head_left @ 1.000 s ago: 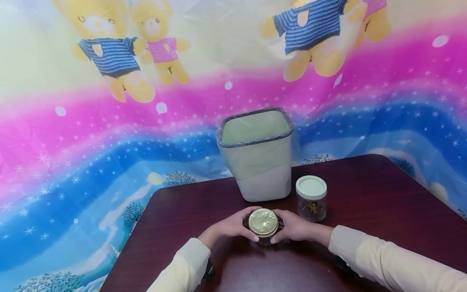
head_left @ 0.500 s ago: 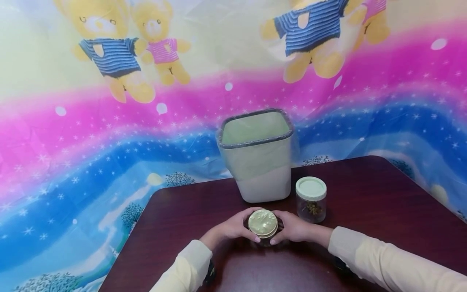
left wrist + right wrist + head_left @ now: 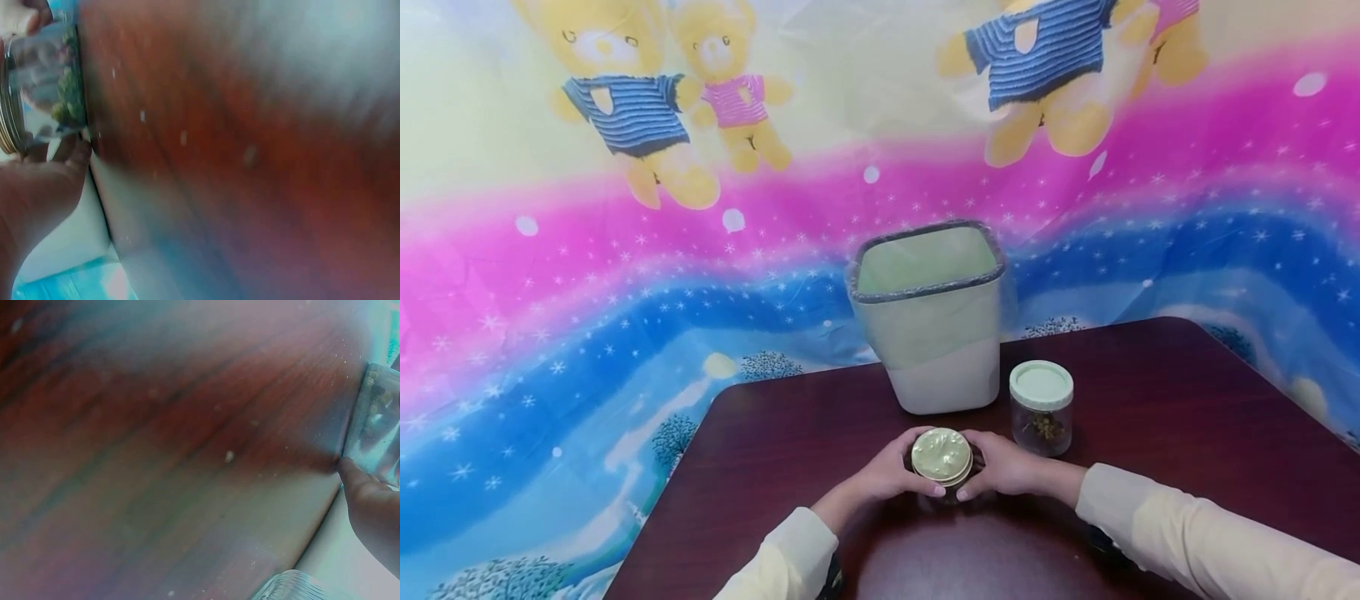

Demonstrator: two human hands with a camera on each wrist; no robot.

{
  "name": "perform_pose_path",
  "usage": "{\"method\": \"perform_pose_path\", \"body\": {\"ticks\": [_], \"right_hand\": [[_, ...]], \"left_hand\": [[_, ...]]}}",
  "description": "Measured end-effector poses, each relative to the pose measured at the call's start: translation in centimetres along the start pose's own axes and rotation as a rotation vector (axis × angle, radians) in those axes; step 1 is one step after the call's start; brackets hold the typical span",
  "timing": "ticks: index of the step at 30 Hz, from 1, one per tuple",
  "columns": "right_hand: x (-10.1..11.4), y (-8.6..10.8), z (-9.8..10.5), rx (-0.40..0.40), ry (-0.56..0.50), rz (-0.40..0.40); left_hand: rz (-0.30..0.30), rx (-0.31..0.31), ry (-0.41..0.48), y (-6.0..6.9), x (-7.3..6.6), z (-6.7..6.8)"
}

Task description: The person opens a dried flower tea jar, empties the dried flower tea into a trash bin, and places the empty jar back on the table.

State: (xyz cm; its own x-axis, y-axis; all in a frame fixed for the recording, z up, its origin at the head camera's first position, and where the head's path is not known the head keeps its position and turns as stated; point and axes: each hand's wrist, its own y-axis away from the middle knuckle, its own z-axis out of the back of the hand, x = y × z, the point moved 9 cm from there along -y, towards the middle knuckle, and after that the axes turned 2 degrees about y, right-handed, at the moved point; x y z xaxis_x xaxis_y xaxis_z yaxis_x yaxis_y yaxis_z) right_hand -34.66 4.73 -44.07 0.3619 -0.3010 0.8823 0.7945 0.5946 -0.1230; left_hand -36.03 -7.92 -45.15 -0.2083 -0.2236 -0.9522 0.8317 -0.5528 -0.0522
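A small clear jar with a gold lid (image 3: 942,455) stands on the dark red table, gripped from both sides. My left hand (image 3: 887,468) curls round its left side and my right hand (image 3: 1003,467) round its right, the thumbs near each other at the front. In the left wrist view, small greenish pieces show in the bottom of the jar (image 3: 47,84), with the left hand (image 3: 44,194) against its side. The right wrist view shows the right hand (image 3: 375,506) touching the same jar (image 3: 375,425).
A pale bin (image 3: 943,350) with a dark-edged liner stands behind the hands. To its right, behind my right hand, is a clear jar with a pale green lid (image 3: 1042,387) and brownish pieces inside. A printed cloth with bears (image 3: 790,250) hangs behind the table (image 3: 1150,400).
My left wrist and sleeve have shifted slightly right and down, and the left thumb has slid a little toward the right thumb. The jar and right hand look unchanged.
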Motion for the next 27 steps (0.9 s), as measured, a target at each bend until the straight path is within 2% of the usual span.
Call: {"method": "perform_pose_path", "body": {"ticks": [6, 14, 20, 27], "right_hand": [[0.0, 0.0, 0.0, 0.0, 0.012, -0.002], [0.4, 0.1, 0.0, 0.008, -0.003, 0.021], [0.3, 0.0, 0.2, -0.008, 0.063, 0.014], [0.1, 0.0, 0.2, -0.002, 0.076, 0.008]], "left_hand": [[0.017, -0.118, -0.084, 0.8, -0.4, -0.1], [0.026, -0.257, -0.315, 1.9, -1.4, -0.2], [0.044, -0.295, -0.375, 1.8, -1.6, -0.2], [0.037, -0.281, -0.384, 1.8, -1.6, -0.2]]}}
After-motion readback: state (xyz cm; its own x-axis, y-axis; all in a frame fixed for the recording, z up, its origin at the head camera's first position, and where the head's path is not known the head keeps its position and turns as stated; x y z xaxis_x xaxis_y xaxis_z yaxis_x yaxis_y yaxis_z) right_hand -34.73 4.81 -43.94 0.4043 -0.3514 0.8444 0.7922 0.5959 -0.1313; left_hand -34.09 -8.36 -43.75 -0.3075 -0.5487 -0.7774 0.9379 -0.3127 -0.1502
